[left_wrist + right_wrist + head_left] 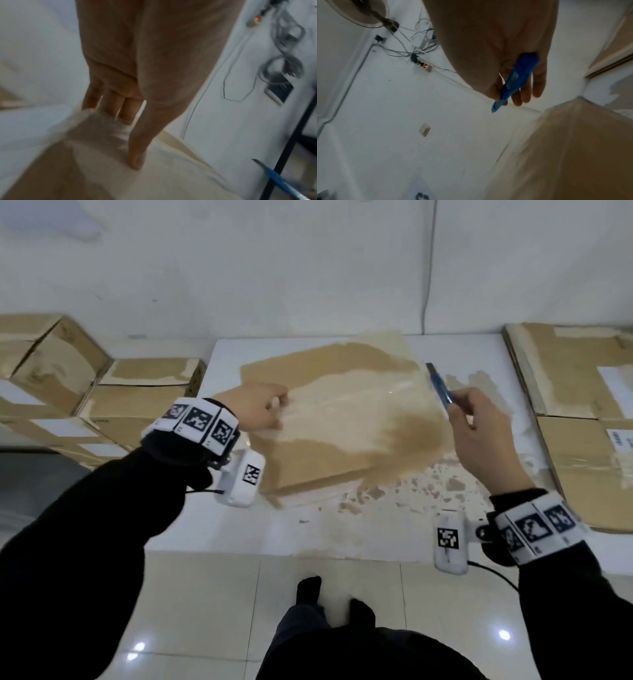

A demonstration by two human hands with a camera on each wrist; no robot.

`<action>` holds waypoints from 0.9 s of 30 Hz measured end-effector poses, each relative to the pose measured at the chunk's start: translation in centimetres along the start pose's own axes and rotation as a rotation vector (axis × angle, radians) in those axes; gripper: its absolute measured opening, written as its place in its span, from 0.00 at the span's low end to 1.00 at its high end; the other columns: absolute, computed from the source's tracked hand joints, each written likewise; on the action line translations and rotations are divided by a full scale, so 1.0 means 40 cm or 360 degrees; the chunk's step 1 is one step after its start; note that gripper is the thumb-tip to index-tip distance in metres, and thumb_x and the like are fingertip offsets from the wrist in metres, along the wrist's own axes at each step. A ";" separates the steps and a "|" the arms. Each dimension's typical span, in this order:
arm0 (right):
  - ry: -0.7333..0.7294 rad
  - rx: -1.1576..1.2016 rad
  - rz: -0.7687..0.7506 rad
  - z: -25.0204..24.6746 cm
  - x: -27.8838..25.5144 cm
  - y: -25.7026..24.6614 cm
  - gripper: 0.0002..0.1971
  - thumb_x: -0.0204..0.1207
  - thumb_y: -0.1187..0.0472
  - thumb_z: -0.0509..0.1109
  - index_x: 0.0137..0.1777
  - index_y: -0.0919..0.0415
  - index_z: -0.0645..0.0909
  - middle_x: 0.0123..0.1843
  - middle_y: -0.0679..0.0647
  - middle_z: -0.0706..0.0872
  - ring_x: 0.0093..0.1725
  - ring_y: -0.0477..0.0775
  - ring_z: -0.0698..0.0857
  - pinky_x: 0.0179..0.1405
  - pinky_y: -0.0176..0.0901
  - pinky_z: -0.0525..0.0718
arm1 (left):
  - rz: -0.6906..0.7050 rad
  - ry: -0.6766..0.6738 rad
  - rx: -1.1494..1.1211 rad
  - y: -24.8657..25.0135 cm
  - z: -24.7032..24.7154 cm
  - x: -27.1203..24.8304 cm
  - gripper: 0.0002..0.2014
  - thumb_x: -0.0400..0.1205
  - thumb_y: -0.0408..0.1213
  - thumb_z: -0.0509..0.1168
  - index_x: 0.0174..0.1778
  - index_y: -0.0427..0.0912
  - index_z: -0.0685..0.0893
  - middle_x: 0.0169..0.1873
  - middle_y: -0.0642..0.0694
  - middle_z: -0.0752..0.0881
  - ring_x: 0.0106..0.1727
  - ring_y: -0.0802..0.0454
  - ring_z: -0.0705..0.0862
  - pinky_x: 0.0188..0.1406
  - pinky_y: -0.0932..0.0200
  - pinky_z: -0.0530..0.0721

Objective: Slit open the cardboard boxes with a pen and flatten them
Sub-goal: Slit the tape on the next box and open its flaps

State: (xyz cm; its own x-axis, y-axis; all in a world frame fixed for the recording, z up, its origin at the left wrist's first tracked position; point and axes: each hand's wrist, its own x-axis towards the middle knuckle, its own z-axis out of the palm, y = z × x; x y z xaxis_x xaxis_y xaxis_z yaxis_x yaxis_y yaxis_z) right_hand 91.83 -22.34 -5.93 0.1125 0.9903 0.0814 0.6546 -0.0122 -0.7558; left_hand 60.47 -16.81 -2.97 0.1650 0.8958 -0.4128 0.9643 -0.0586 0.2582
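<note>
Fingers of right hand (pixel 479 433) pinching blue pen (pixel 440 386); left hand (pixel 255 409) fingers curled gripping cardboard box (pixel 329 440).

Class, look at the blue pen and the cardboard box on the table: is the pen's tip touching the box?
Apart. In the right wrist view the blue pen, held by the right hand, ends against the white wall, with clear space before the cardboard box.

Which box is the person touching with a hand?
The box in the middle of the white table; the left hand rests on it. The side stacks lie untouched.
</note>
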 end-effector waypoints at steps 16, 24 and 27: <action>-0.0380 0.0587 0.0322 0.101 -0.101 0.055 0.08 0.85 0.63 0.58 0.59 0.55 0.76 0.47 0.54 0.82 0.31 0.49 0.82 0.21 0.35 0.80 | 0.0526 -0.0103 0.0392 0.281 0.175 -0.002 0.31 0.65 0.63 0.75 0.59 0.49 0.80 0.56 0.53 0.81 0.59 0.52 0.77 0.66 0.50 0.67; -0.0766 0.0277 -0.0014 0.028 -0.098 0.079 0.13 0.83 0.64 0.62 0.62 0.50 0.81 0.40 0.53 0.87 0.18 0.40 0.72 0.20 0.29 0.70 | 0.0479 -0.0067 0.0561 0.208 0.135 -0.018 0.27 0.70 0.63 0.69 0.62 0.56 0.75 0.52 0.59 0.76 0.65 0.55 0.74 0.78 0.43 0.45; -0.0745 0.0320 -0.0041 0.048 -0.098 0.070 0.14 0.83 0.63 0.62 0.64 0.52 0.82 0.39 0.51 0.87 0.19 0.41 0.71 0.19 0.28 0.68 | 0.0481 -0.0059 0.0418 0.189 0.132 -0.018 0.21 0.75 0.52 0.68 0.63 0.56 0.76 0.56 0.59 0.78 0.68 0.58 0.72 0.78 0.42 0.37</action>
State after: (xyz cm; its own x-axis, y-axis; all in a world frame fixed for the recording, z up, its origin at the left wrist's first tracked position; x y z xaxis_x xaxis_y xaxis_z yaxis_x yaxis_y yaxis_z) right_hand 91.77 -25.98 -9.62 -0.2790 0.9463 -0.1636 0.4910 -0.0058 -0.8712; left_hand 68.75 -20.21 -5.33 0.4523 0.8046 -0.3849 0.8904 -0.4322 0.1428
